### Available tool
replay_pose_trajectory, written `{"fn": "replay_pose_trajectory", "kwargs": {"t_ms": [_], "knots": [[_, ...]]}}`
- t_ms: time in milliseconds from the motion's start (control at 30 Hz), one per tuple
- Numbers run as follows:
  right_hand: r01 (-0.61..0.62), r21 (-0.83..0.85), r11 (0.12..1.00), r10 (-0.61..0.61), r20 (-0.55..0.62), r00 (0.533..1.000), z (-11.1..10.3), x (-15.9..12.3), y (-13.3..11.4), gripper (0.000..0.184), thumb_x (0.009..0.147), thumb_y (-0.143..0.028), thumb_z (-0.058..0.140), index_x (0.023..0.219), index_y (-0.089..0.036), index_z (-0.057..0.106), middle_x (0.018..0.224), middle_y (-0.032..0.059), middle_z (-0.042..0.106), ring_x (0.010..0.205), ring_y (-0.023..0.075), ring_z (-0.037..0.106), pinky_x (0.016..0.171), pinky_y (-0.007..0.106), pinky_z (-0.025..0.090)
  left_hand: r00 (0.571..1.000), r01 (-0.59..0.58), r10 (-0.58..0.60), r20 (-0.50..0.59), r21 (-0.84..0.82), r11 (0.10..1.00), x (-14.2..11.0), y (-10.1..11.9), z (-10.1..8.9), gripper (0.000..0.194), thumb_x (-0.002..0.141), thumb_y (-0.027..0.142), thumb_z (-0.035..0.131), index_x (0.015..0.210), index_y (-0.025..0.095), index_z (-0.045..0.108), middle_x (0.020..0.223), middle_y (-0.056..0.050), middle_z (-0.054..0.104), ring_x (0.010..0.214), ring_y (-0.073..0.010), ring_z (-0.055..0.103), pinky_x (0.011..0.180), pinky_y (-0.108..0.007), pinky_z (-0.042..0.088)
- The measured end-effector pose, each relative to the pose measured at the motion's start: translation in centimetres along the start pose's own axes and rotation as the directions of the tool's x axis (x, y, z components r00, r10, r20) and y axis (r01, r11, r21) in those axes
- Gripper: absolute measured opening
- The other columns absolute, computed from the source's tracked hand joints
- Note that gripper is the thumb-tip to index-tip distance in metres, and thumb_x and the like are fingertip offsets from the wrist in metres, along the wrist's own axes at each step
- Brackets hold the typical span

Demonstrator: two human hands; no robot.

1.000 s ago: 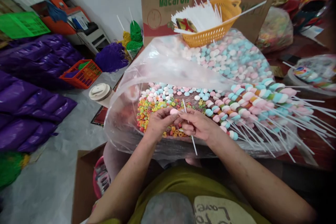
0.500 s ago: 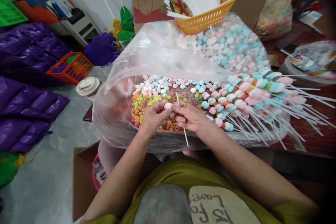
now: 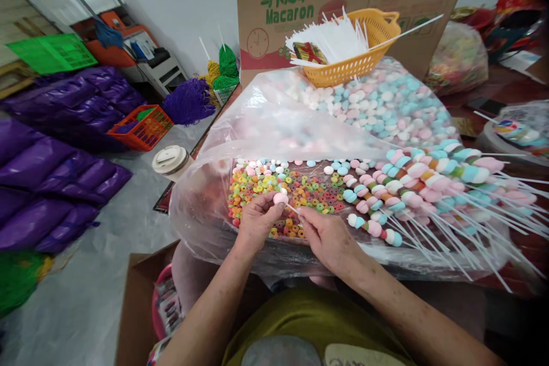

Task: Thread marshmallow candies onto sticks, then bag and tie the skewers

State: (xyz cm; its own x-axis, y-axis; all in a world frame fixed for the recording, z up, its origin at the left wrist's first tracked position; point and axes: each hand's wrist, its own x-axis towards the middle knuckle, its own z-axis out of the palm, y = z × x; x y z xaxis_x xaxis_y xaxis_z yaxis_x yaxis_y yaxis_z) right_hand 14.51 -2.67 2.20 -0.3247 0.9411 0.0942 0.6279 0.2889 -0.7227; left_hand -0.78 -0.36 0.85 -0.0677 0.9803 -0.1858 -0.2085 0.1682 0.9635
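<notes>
Above the plastic bag (image 3: 201, 206), the white stick (image 3: 293, 207) is gripped by the right hand (image 3: 332, 237), its fingers closed, and the pink marshmallow (image 3: 280, 198) is pinched by the left hand (image 3: 257, 221). The stick, held crosswise earlier, is now aimed at the marshmallow; piercing seems under way, its depth hidden.

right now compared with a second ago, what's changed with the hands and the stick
The white stick has turned leftward, its end now at the pink marshmallow. The right hand, still holding the stick, has drawn back from the left hand, which still pinches the marshmallow. Nothing was visibly let go. The yellow basket and loaded sticks stayed put.
</notes>
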Motion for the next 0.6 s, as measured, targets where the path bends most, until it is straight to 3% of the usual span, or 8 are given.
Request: {"fn": "replay_pose_trajectory", "kwargs": {"t_ms": [167,367,600], "knots": [[0.01,-0.11,0.994,-0.008,0.025,1.0,0.0,0.1,0.0,0.023,0.087,-0.021,0.033,0.078,-0.018,0.054,0.066,0.0024,0.059,0.058,0.0128,0.052,0.056,0.023,0.031,0.999,-0.044,0.045,-0.017,0.065,0.997,-0.7,0.3,0.4,0.034,0.06,0.031,0.073,0.09,0.014,0.065,0.069,0.0,0.067,0.057,-0.0099,0.06,0.056,-0.023,0.052],[-0.018,-0.292,0.956,0.041,0.073,0.997,-0.1,0.0,-0.4,0.022,0.087,-0.017,0.033,0.085,-0.018,0.055,0.074,0.005,0.064,0.07,0.0154,0.059,0.06,0.023,0.033,0.989,-0.145,0.138,0.047,0.232,0.962,-0.6,-1.4,0.0,0.026,0.072,0.029,0.063,0.095,0.018,0.066,0.078,0.0,0.066,0.063,-0.0099,0.059,0.061,-0.023,0.051],[-0.085,-0.525,0.847,0.158,0.096,0.983,-0.3,-0.4,-2.2,0.024,0.086,-0.013,0.035,0.099,-0.019,0.054,0.084,0.0076,0.066,0.072,0.018,0.063,0.055,0.025,0.036,0.944,-0.318,0.324,0.071,0.466,0.826,-1.3,-1.6,0.0,0.024,0.073,0.021,0.058,0.095,0.02,0.068,0.067,0.002,0.061,0.056,-0.0087,0.051,0.056,-0.019,0.043]]}}
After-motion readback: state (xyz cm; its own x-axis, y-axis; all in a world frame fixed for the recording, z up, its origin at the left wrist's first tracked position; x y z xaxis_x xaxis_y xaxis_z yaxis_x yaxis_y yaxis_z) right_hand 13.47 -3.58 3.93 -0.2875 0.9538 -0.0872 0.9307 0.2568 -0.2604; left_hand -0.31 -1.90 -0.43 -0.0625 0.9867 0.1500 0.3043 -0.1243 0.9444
